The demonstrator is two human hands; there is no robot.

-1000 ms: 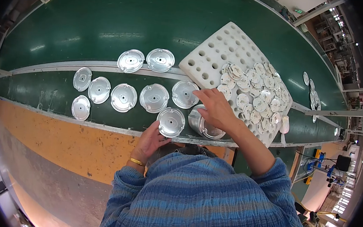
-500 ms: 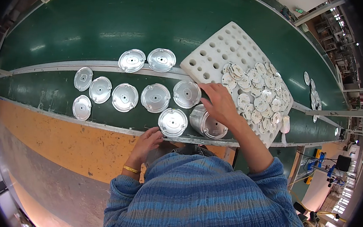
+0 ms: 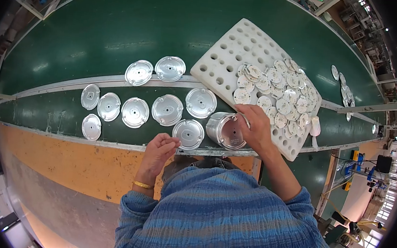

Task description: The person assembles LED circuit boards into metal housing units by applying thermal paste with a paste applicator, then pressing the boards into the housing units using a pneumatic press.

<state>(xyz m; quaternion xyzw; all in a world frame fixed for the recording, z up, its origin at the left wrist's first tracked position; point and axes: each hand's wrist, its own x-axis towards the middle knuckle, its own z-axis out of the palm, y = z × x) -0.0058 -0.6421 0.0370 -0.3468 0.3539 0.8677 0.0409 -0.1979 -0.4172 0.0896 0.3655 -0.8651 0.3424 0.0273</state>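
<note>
Near the bench edge, my left hand (image 3: 160,152) is raised beside a round silver plate (image 3: 188,134), its fingers bent together; whether anything is between them is too small to tell. My right hand (image 3: 255,128) is at the right rim of a stack of silver plates (image 3: 230,131), fingers curved over the top with the thumb apart from them. Left of the stack, more silver discs lie singly, among them one above (image 3: 201,103) and one further left (image 3: 167,110).
A white foam board with holes (image 3: 220,60) lies at the right, bearing a heap of small white discs (image 3: 284,106). Two silver plates (image 3: 170,69) rest across the metal rail. More white discs (image 3: 345,93) lie at the far right, and a small white bottle-like object (image 3: 315,126) is beside the board.
My right hand has moved from the upper single plate down and right to the stack. My left hand has risen slightly, and the camera view has shifted a little.
</note>
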